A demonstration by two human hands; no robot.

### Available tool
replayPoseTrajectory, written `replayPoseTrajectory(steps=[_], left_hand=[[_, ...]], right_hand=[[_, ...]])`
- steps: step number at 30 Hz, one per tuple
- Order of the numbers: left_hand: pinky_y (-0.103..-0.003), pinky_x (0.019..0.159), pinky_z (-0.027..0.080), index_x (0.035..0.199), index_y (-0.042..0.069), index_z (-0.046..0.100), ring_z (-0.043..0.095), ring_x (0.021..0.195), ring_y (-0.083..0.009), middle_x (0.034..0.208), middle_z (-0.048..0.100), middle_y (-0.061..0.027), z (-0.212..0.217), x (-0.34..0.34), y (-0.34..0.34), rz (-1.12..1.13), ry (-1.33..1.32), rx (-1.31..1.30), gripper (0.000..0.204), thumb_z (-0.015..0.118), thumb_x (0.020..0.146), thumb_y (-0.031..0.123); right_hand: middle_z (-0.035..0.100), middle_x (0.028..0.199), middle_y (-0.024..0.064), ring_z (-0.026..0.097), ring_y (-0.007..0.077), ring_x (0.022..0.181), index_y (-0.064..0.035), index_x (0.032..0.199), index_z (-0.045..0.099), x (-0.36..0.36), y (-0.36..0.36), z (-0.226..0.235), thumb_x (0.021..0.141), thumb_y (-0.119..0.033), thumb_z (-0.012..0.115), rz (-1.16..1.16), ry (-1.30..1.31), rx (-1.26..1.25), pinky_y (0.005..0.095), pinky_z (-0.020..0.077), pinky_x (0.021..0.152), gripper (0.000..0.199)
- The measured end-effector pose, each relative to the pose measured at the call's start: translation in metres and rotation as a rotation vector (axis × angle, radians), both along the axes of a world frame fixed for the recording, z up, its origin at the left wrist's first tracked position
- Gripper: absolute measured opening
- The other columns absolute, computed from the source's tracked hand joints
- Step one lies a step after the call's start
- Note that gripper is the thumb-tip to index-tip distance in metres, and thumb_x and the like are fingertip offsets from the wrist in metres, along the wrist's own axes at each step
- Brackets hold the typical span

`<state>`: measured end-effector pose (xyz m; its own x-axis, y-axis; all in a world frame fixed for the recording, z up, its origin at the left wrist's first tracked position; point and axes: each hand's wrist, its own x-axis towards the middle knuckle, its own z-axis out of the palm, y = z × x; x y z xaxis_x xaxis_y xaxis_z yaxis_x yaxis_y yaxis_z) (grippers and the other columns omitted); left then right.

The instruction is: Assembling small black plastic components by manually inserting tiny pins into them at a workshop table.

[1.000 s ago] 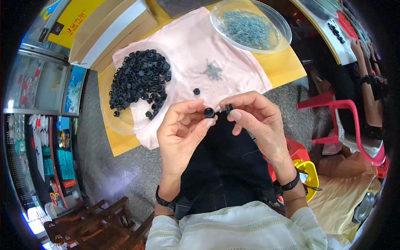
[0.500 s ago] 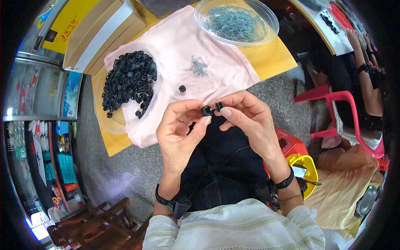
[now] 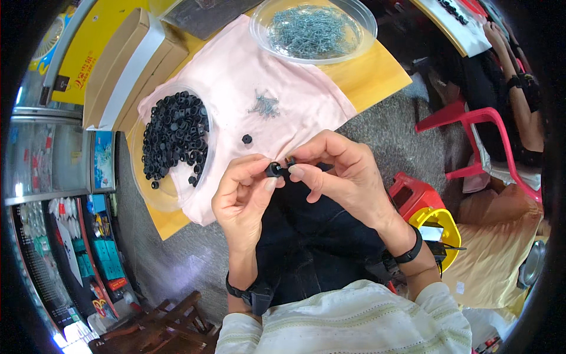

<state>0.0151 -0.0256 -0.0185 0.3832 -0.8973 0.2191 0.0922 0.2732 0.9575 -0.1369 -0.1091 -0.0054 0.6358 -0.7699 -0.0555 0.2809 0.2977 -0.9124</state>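
Pinches 1 small round black plastic cap (image 3: pixel 273 169) in the left hand (image 3: pixel 242 192); grips 1 partly hidden small black piece (image 3: pixel 291 160) in the right hand (image 3: pixel 342 171), just beside the cap. Has thin silver metal fasteners (image 3: pixel 264 104) heaped beyond the left hand, on pale pink cloth (image 3: pixel 227 76).

Place: we're looking at what seems a small shop, and it is doubling as a workroom.
Left side: a glass-fronted cabinet (image 3: pixel 65 159) is standing here; packets (image 3: pixel 62 212) are hanging beneath it, and teal packs (image 3: pixel 107 259) are filling a shelf.
Table (image 3: pixel 383 76): clear tubs (image 3: pixel 159 197) are holding heaps of black caps (image 3: pixel 174 130) and thin metal pieces (image 3: pixel 312 32), piecework-style.
Far right: a co-worker's arm (image 3: pixel 522 115) is reaching to a second table (image 3: pixel 451 34), where small black parts (image 3: pixel 453 10) are lying.
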Motion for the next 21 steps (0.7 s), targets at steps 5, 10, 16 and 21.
replayPoseTrajectory(steps=[5, 10, 16, 21], left_hand=[[-0.028, 0.075, 0.054, 0.107, -0.005, 0.058, 0.063, 0.082, -0.0176, 0.108, 0.058, -0.0141, -0.006, 0.001, 0.0, 0.021, 0.157, 0.006, 0.023, 0.06, 0.085, -0.009], [-0.028, 0.076, 0.054, 0.106, -0.005, 0.058, 0.063, 0.083, -0.0173, 0.108, 0.058, -0.014, -0.005, -0.001, -0.002, 0.019, 0.104, 0.0, 0.022, 0.06, 0.084, -0.009], [-0.028, 0.078, 0.053, 0.105, -0.005, 0.058, 0.063, 0.085, -0.0169, 0.108, 0.057, -0.0135, -0.003, -0.004, -0.004, 0.018, 0.054, 0.003, 0.023, 0.061, 0.083, -0.011], [-0.027, 0.08, 0.052, 0.107, -0.006, 0.058, 0.063, 0.087, -0.0168, 0.109, 0.057, -0.013, -0.004, -0.001, -0.005, -0.001, 0.028, 0.038, 0.026, 0.062, 0.082, -0.012]], right_hand=[[0.068, 0.078, 0.0039, 0.062, 0.0057, 0.07, 0.0008, 0.095, 0.062, -0.001, -0.002, 0.007, 0.085, -0.008, 0.067, -0.09, 0.195, -0.322, 0.0211, 0.0492, 0.055, 0.014], [0.067, 0.076, 0.0063, 0.064, 0.0093, 0.069, -0.0002, 0.093, 0.061, -0.001, -0.002, 0.009, 0.082, -0.008, 0.069, -0.122, 0.219, -0.434, 0.024, 0.0497, 0.055, 0.016], [0.064, 0.075, 0.0103, 0.065, 0.0169, 0.068, 0.0, 0.091, 0.061, 0.001, -0.001, 0.002, 0.08, -0.008, 0.07, -0.146, 0.256, -0.507, 0.0276, 0.0501, 0.056, 0.016], [0.064, 0.078, 0.0122, 0.065, 0.0236, 0.071, 0.0006, 0.092, 0.064, 0.0, 0.002, -0.006, 0.078, -0.006, 0.071, -0.224, 0.313, -0.648, 0.0307, 0.051, 0.061, 0.018]])
